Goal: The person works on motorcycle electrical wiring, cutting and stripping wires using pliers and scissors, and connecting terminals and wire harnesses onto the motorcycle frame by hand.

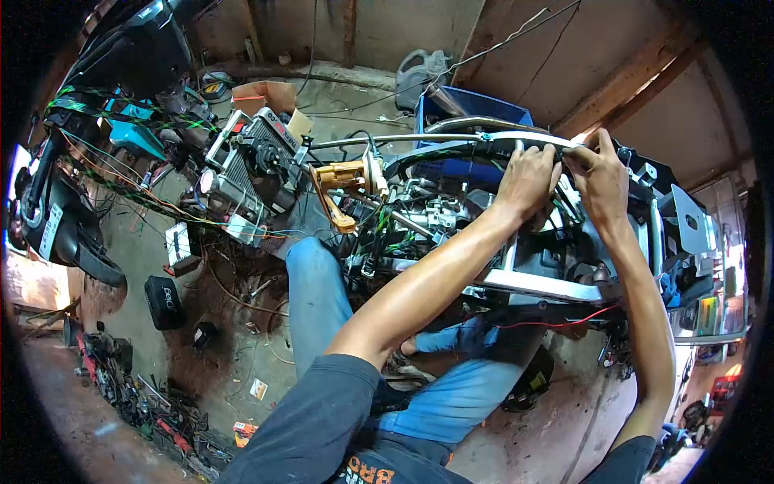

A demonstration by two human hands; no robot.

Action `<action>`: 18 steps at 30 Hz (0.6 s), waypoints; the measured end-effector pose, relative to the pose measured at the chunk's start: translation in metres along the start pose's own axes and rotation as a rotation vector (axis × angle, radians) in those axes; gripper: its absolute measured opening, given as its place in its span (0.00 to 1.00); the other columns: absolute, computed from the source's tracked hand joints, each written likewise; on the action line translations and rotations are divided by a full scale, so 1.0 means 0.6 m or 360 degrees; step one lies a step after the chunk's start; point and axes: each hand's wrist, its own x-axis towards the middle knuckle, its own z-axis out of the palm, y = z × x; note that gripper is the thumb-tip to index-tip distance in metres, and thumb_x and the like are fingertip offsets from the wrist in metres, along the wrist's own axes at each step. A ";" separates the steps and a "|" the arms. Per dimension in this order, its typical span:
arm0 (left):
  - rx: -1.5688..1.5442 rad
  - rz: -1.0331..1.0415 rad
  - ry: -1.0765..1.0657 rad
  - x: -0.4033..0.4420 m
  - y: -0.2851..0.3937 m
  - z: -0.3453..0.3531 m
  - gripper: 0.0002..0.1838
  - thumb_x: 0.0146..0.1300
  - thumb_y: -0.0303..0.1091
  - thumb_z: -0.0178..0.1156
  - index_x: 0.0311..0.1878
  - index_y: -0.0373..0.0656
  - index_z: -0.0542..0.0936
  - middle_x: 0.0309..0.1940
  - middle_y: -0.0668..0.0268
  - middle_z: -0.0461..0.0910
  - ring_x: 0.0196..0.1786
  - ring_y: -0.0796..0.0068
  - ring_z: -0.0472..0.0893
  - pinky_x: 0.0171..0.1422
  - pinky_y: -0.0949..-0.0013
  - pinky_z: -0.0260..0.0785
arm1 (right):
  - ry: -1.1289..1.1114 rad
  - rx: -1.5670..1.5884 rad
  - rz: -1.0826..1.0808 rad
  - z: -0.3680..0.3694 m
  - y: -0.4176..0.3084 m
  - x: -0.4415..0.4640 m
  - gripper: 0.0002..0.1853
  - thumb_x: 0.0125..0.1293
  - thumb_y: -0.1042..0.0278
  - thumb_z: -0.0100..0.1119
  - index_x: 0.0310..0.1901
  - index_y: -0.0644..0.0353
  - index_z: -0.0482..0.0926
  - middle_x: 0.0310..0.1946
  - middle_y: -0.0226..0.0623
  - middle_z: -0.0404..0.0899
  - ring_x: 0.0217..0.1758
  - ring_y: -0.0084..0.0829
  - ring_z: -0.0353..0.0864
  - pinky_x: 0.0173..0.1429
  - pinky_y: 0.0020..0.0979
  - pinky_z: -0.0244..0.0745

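Observation:
A stripped motorcycle frame (pixel 540 284) with silver rails lies before me. Both my hands are at its far upper rail (pixel 451 148). My left hand (pixel 528 181) has its fingers curled against the rail, pinching something I cannot make out. Close beside it, my right hand (pixel 601 173) is closed too, thumb and forefinger pressed together near the rail; whatever sits between them is hidden. Below the hands, dark parts and wiring fill the frame. An amber part resembling a fuel pump (pixel 343 175) sits on the left end of the bike, next to a radiator (pixel 278 145).
A blue crate (pixel 516 115) stands behind the frame. Green and orange wires (pixel 137 181) stretch leftward to another motorcycle (pixel 68 230). On the floor lie a black pouch (pixel 164 302), a white-and-black battery (pixel 183 247) and scattered parts (pixel 153 411). A cardboard box (pixel 266 97) is farther back.

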 end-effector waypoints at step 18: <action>0.0233 0.0098 0.0023 -0.001 -0.006 0.010 0.11 0.74 0.36 0.58 0.46 0.37 0.76 0.32 0.51 0.84 0.43 0.51 0.85 0.53 0.50 0.71 | -0.0156 0.0398 0.0214 0.037 0.050 0.008 0.11 0.66 0.65 0.71 0.41 0.65 0.91 0.31 0.40 0.81 0.33 0.32 0.81 0.41 0.34 0.75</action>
